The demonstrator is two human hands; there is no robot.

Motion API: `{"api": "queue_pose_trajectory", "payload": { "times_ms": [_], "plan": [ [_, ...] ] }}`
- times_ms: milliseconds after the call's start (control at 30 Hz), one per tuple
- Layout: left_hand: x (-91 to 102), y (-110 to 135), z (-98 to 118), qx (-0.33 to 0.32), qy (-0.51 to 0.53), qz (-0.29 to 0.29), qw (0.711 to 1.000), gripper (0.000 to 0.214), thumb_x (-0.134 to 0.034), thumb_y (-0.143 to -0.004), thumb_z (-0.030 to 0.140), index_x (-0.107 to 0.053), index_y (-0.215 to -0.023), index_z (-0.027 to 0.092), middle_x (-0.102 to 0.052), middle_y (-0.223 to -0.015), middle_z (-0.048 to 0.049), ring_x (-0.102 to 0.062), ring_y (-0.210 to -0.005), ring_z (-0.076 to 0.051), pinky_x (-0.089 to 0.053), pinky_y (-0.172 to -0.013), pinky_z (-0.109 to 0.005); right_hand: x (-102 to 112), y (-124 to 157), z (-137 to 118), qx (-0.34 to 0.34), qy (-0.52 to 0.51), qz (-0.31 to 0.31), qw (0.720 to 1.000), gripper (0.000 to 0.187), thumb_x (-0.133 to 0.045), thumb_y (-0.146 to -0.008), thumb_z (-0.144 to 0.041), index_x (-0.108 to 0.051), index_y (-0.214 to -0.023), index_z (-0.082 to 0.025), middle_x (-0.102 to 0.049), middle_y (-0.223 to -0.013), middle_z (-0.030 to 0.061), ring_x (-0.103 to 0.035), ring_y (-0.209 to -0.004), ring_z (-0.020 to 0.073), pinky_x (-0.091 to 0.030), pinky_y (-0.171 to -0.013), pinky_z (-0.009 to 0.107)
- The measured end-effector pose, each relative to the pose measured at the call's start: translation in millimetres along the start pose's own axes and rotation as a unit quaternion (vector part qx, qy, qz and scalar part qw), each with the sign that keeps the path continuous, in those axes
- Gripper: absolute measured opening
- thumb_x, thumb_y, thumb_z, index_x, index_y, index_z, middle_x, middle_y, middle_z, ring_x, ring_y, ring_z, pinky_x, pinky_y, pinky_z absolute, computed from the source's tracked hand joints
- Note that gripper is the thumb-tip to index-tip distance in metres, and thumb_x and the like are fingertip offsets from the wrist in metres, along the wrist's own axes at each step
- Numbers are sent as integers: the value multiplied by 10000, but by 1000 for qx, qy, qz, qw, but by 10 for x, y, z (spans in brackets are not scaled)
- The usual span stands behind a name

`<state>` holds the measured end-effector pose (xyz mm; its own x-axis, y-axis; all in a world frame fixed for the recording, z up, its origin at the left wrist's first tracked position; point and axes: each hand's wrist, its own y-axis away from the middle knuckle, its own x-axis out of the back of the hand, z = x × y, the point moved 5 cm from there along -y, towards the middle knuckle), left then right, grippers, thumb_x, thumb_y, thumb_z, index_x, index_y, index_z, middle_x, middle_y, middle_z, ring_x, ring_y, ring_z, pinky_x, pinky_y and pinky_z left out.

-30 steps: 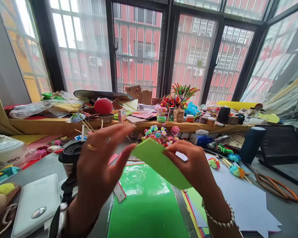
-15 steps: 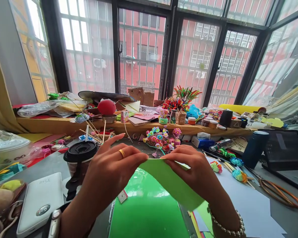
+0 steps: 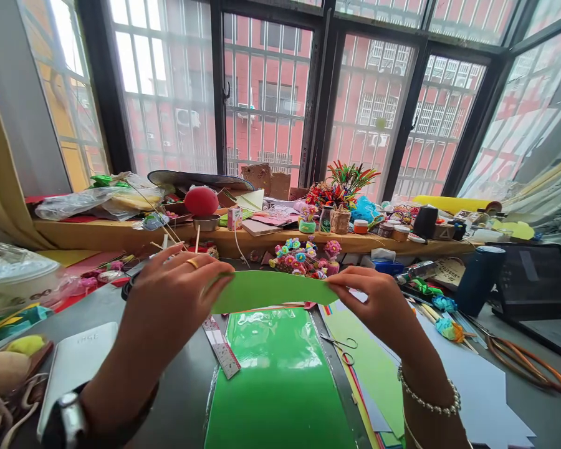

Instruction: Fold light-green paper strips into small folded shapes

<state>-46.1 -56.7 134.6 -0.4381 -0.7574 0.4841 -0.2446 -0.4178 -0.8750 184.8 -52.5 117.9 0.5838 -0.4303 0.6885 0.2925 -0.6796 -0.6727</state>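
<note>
The left hand (image 3: 168, 305) and the right hand (image 3: 378, 305) each pinch one end of one long light green paper strip (image 3: 271, 290). It stretches sideways, left to right, in the air above one big shiny green sheet (image 3: 280, 380) on the table (image 3: 187, 399).

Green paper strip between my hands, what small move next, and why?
Probably bring the two ends together to fold it: the left hand and right hand each pinch one end of the green paper strip, stretched flat in the air.
</note>
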Motion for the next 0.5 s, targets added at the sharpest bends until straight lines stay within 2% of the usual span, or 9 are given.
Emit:
{"api": "queue_pose_trajectory", "payload": {
  "times_ms": [67, 133, 200, 267, 400, 500],
  "plan": [
    [-97, 9, 120, -17, -28, -28, 999, 162, -588, -642, 321, -634, -792, 281, -639, -741, -18, -549, -780, -236, -294, -870, -446, -85, -11, -67, 20, 13, -10, 1000, 174, -483, -749, -205, -649, -803, -219, -644, -768, 25, -569, -701, 161, -413, -660, 288],
    [-213, 22, 302, -65, -28, -72, 995, 197, -569, -669, 302, -615, -857, 264, -641, -801, -11, -553, -764, -205, -321, -854, -411, -161, -18, -128, 39, 16, -20, 999, 168, -492, -745, -197, -650, -798, -224, -644, -769, 24, -565, -710, 162, -406, -675, 293],
    [-310, 37, 444, -87, -23, -115, 989, 148, -517, -716, 263, -621, -820, 252, -645, -749, -3, -559, -716, -177, -385, -762, -340, -206, -21, -164, 47, 12, -27, 998, 167, -494, -746, -197, -650, -799, -228, -644, -769, 23, -562, -711, 161, -402, -683, 294],
    [-362, 46, 500, -75, -27, -142, 987, 151, -482, -739, 261, -632, -748, 247, -642, -680, -1, -562, -644, -166, -405, -639, -287, -208, -20, -166, 47, 2, -31, 998, 166, -494, -747, -203, -649, -801, -230, -644, -768, 20, -562, -708, 158, -404, -682, 289],
    [-374, 49, 383, -2, 0, -170, 985, 172, -471, -736, 304, -638, -733, 263, -649, -691, 8, -571, -617, -159, -387, -575, -247, -96, -10, -70, 22, -19, -20, 999, 173, -492, -746, -196, -644, -820, -229, -643, -781, 13, -567, -705, 153, -414, -665, 276],
    [-356, 34, 209, 66, 47, -161, 984, 182, -472, -723, 344, -637, -745, 271, -658, -746, 21, -580, -650, -163, -392, -596, -242, 27, 0, 33, -8, -25, 16, 1000, 176, -485, -745, -202, -641, -824, -224, -640, -790, 18, -571, -723, 162, -423, -663, 281]
  ]
}}
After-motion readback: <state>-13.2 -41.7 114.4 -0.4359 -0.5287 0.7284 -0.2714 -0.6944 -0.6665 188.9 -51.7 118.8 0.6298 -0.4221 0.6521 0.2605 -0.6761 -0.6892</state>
